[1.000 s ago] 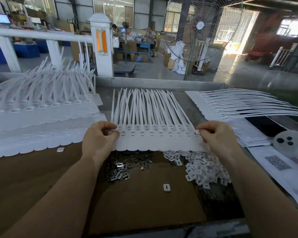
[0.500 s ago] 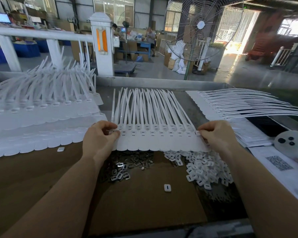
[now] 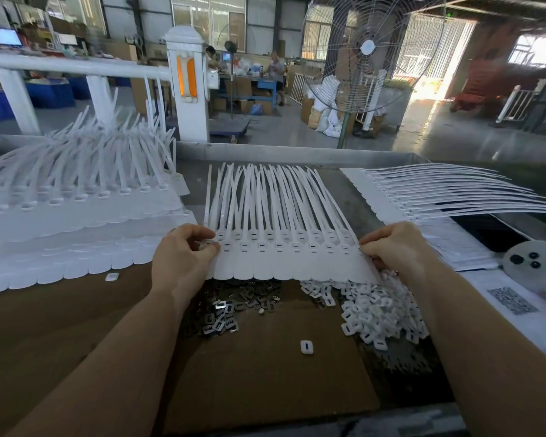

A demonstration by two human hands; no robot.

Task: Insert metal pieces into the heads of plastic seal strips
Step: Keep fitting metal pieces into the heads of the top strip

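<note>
- You face a factory hall; a big standing fan (image 3: 368, 48) and a white railing (image 3: 76, 66) rise beyond the far metal rim of your surface (image 3: 297, 154).
- Brown cardboard (image 3: 265, 380) covers the near part of the surface, with bare room in front of your forearms.
- Your left hand (image 3: 183, 258) pinches the left edge of a joined sheet of seal strips (image 3: 284, 257), thumb on top.
- Your right hand (image 3: 394, 247) pinches the right edge, fingers curled round it; the sheet is raised off the surface, tails pointing away from you.
- Beneath its scalloped near edge lie a pile of metal pieces (image 3: 230, 310) and, just right of it, a heap of white plastic caps (image 3: 372, 313).
- One loose cap (image 3: 307, 346) sits apart on the cardboard.
- Stacked strip sheets (image 3: 76, 216) crowd the left; another stack (image 3: 423, 197) fans off the right edge.
</note>
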